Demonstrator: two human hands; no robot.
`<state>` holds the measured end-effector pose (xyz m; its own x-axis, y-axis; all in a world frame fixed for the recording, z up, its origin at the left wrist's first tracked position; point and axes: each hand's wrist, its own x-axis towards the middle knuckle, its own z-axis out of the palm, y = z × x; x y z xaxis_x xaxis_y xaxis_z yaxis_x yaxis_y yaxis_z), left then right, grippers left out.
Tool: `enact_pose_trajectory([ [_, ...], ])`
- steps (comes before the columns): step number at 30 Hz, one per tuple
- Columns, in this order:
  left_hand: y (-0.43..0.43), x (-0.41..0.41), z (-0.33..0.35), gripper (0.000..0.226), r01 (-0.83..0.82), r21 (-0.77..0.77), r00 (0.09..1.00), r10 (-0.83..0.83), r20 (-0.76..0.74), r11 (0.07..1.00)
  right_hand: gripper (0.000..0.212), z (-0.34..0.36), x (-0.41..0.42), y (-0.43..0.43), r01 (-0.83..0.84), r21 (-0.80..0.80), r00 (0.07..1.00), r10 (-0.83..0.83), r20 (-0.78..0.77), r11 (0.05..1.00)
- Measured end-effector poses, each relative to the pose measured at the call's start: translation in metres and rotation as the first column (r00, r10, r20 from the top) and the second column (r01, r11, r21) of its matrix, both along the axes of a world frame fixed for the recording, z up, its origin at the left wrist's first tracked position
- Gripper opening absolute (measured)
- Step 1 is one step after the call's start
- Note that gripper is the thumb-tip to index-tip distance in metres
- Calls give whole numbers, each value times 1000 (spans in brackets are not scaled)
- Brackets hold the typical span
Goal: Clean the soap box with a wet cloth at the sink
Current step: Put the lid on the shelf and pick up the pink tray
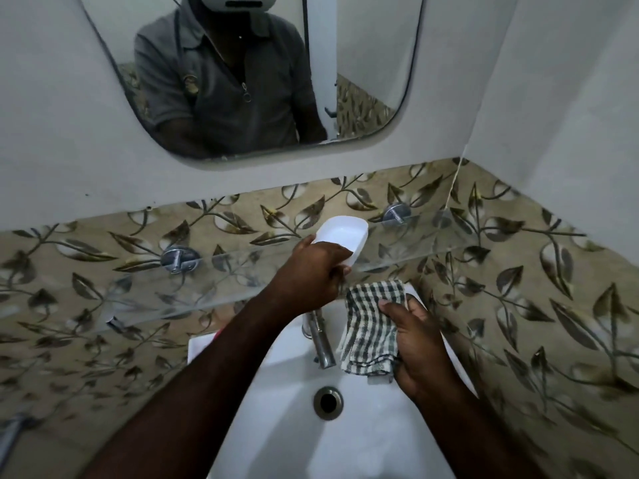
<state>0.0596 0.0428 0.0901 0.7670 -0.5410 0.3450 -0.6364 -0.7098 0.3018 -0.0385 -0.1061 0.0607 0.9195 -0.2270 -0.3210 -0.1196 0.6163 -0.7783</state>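
Note:
A white plastic soap box [342, 235] is held up in front of the glass shelf, its open side facing me. My left hand [311, 271] grips its near end from below. To the right, over the sink's back right part, my right hand [420, 344] holds a folded green-and-white checked cloth [371, 326]. The cloth hangs just right of the tap and does not touch the soap box.
A white sink [304, 440] with a round drain [328, 402] lies below my arms. A steel tap [320, 340] stands at its back. A clear glass shelf [242, 271] on steel brackets runs along the leaf-patterned tiles. A mirror [242, 74] hangs above.

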Motion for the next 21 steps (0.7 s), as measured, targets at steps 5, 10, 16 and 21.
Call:
enact_pose_trajectory([
  [5,-5,5,-4,38,-19,-21,999,18,-29,1000,20,1,8,-3,-51,-25,999,51,4,998],
  [10,-7,7,-9,50,-7,-57,1000,8,7,998,23,-9,14,-7,-120,-71,992,122,15,990],
  [16,9,-39,-18,23,-75,-532,948,225,224,844,27,-25,18,10,-264,-99,964,266,6,959],
  [21,18,-105,-71,10,-300,-661,932,358,-50,688,23,-47,18,39,-376,-216,925,380,-26,901],
])
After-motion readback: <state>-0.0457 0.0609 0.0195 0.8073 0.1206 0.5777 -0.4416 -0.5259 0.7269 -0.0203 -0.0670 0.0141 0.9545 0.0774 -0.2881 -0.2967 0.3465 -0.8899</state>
